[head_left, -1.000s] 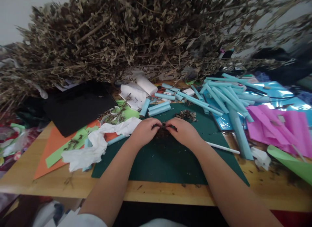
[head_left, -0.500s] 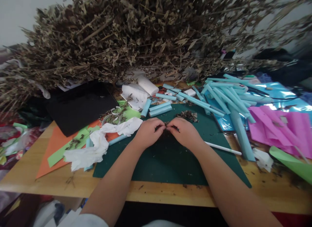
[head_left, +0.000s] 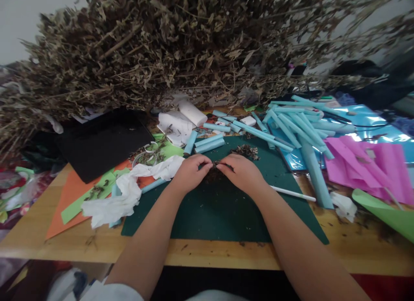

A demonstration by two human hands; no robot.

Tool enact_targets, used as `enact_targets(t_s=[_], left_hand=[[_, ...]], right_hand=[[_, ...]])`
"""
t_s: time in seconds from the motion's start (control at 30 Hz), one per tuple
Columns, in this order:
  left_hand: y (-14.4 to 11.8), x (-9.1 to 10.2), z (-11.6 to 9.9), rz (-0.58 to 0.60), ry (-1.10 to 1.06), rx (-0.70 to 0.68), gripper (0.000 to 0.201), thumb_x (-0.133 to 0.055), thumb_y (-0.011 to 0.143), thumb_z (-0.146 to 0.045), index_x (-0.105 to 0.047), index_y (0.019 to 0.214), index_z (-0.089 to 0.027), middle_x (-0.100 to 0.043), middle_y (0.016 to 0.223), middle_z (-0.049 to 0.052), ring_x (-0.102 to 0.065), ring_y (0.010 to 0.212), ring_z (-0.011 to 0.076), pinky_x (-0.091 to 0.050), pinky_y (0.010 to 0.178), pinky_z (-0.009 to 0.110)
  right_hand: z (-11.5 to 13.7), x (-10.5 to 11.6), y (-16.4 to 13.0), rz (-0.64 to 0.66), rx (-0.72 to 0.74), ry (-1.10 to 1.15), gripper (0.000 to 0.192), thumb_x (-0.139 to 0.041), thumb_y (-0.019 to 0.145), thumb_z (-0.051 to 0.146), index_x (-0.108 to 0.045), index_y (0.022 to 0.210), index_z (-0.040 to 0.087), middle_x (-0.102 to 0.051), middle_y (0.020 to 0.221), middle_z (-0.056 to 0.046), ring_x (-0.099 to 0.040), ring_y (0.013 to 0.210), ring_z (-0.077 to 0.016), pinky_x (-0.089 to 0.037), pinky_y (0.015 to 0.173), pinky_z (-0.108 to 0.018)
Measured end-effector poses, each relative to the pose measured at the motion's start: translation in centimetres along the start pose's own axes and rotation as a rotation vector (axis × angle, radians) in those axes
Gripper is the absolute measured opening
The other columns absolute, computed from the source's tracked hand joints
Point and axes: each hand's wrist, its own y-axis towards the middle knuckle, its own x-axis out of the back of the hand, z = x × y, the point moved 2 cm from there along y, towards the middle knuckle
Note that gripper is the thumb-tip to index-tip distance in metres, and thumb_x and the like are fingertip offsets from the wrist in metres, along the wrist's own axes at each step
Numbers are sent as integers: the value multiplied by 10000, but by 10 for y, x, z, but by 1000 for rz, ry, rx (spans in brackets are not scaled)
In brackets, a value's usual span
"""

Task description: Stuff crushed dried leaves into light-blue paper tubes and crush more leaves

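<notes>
Over the dark green cutting mat (head_left: pixel 223 214), my left hand (head_left: pixel 190 175) and my right hand (head_left: pixel 245 175) meet almost tip to tip. Thumb and forefinger of each are pinched on dried leaves (head_left: pixel 214 164), mostly hidden by the fingers. Just beneath the fingertips lies a small heap of brown crumbled leaf (head_left: pixel 213 177). Beyond my right hand sits another clump of dried leaves (head_left: pixel 247 152) on the mat. Two short blue paper tubes (head_left: pixel 209 144) lie behind my left hand.
A large bundle of dried stalks (head_left: pixel 194 46) spans the back. Several blue tubes (head_left: pixel 297 124) are piled at right, beside pink paper (head_left: pixel 359 163). A white stick (head_left: pixel 293 193) crosses the mat's right side. Left are crumpled white tissue (head_left: pixel 113 206) and a black flat board (head_left: pixel 103 145).
The view has shifted slightly, so the scene sits a little further left. My hands keep their pinch, and more of the crumbled heap shows beneath them.
</notes>
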Motion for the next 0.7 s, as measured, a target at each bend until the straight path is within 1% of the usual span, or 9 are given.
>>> enact_targets(t_s=[0.07, 0.13, 0.23, 0.43, 0.57, 0.7], left_hand=[[0, -2, -1, -4, -2, -6, 137, -437, 760, -234, -556, 733, -172, -577, 757, 8, -519, 735, 131, -393, 698, 243], [0, -2, -2, 1, 0, -10, 135, -437, 759, -229, -557, 740, -170, -578, 762, 10, -519, 740, 131, -393, 698, 241], [0, -3, -3, 11, 4, -26, 128, -440, 751, -217, -560, 756, -171, -580, 774, 13, -520, 749, 131, -394, 695, 238], [-1, -6, -7, 6, 79, -49, 113, -444, 727, -190, -556, 734, -177, -584, 749, 12, -525, 732, 138, -395, 669, 240], [0, -5, -7, -5, 175, -28, 92, -455, 695, -175, -546, 683, -172, -579, 699, 11, -519, 688, 145, -383, 624, 244], [-1, 0, -3, -38, 190, 9, 102, -440, 711, -190, -542, 706, -178, -579, 713, 11, -520, 694, 152, -381, 619, 251]], right_hand=[[1, 0, -1, -11, 13, 5, 188, -466, 784, 313, -588, 854, 187, -568, 823, -61, -506, 786, -194, -388, 668, -300], [3, 1, -1, -13, 45, 21, 184, -491, 770, 285, -570, 906, 190, -562, 882, -54, -504, 824, -183, -395, 690, -282], [6, 1, -1, -22, 72, 27, 126, -499, 758, 230, -570, 851, 184, -568, 855, -40, -504, 817, -170, -391, 710, -269], [9, -1, -2, -49, 47, -14, 88, -473, 739, 176, -560, 747, 178, -573, 772, -37, -503, 756, -176, -378, 682, -276], [9, 1, -2, -70, 6, -42, 94, -462, 715, 142, -548, 711, 178, -561, 735, -30, -498, 712, -161, -373, 634, -253], [4, 2, 0, -90, -45, -71, 102, -441, 718, 117, -536, 719, 156, -553, 723, -29, -494, 681, -136, -376, 617, -228]])
